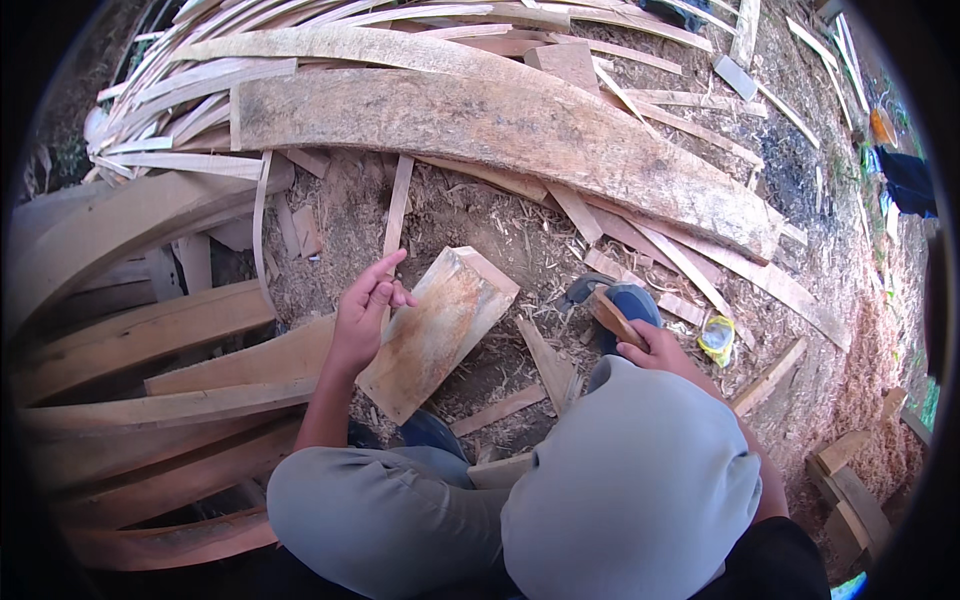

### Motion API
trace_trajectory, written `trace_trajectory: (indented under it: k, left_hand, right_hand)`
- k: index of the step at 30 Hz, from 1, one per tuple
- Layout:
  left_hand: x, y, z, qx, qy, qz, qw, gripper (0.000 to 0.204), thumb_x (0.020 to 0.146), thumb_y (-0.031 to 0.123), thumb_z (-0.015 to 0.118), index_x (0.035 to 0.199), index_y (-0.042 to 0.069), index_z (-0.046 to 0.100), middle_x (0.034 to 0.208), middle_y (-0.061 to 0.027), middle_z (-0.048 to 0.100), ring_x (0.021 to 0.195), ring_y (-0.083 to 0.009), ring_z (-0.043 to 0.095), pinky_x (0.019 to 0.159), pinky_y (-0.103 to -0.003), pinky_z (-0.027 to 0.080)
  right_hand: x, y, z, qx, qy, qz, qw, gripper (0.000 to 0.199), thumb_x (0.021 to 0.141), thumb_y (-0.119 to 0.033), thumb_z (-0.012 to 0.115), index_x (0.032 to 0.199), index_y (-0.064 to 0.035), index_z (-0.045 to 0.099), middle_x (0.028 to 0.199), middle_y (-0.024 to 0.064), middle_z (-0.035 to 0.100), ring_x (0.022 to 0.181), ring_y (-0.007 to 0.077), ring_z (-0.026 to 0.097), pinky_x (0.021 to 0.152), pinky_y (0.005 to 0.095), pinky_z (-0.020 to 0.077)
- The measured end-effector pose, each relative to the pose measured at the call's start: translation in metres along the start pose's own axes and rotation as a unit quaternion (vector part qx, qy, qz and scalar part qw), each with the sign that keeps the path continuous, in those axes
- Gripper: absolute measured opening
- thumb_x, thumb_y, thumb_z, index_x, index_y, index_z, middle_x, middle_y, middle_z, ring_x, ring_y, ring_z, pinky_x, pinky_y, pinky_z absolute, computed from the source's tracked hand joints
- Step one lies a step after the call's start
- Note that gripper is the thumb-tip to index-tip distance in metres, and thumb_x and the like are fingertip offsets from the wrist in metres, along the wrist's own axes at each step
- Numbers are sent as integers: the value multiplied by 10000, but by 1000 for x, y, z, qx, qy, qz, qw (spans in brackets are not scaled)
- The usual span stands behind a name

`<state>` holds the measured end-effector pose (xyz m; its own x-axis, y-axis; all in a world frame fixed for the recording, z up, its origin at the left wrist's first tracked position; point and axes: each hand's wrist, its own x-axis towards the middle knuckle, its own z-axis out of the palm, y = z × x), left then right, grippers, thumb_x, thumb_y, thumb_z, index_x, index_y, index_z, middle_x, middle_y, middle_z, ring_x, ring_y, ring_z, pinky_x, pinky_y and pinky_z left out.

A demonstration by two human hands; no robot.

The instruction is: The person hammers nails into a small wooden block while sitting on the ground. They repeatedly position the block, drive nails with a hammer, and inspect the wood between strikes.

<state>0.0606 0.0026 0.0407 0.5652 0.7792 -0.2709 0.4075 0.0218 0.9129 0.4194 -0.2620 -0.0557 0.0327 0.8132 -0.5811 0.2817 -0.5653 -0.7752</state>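
My left hand (368,308) is raised at the left edge of a thick wooden block (432,335), its index finger stretched out and the other fingers loosely bent, with nothing visible in it. The block stands tilted between my feet, its pale face stained brown. My right hand (655,350) is closed round the brown wooden handle (612,318) of a tool in front of my right knee. A dark, curved piece (580,290) shows beside the handle's far end; whether it belongs to the tool I cannot tell.
A long curved plank (480,115) lies across the far side, with thin wooden strips (220,80) heaped behind it. Curved timbers (150,330) are stacked at the left. A yellow-rimmed plastic container (716,340) sits right of my blue shoe (636,303). Wood shavings (860,370) cover the ground.
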Motion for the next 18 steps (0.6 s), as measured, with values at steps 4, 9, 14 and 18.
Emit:
trace_trajectory:
  k: [4,9,14,18]
  left_hand:
    - [13,-2,3,44,-56,-8,997,316,1119,197,445,1302,-14,592,882,-32,614,975,-161,660,943,-318,492]
    - [24,-7,16,-18,-11,45,999,250,1121,204,448,1076,15,606,966,-82,691,1002,-157,653,957,-322,493]
    - [27,-12,33,14,81,96,992,144,1056,121,588,1069,-3,660,1010,-111,727,1038,-164,665,956,-317,512]
    - [32,-22,46,-38,133,42,989,114,985,43,688,1072,-28,706,1038,-103,732,990,-149,691,900,-288,542]
  right_hand:
    - [0,2,-6,25,7,6,1000,282,988,-258,649,1121,-10,621,787,141,637,719,237,604,701,397,495]
    - [2,12,-5,31,25,-10,999,294,983,-269,644,1098,0,610,767,156,625,714,260,602,700,404,490]
    - [5,12,-6,12,7,-6,1000,311,971,-277,650,1102,2,608,758,163,615,707,272,600,693,412,484]
    - [7,17,0,20,22,-15,999,304,969,-268,648,1103,2,607,749,161,607,701,271,598,687,414,481]
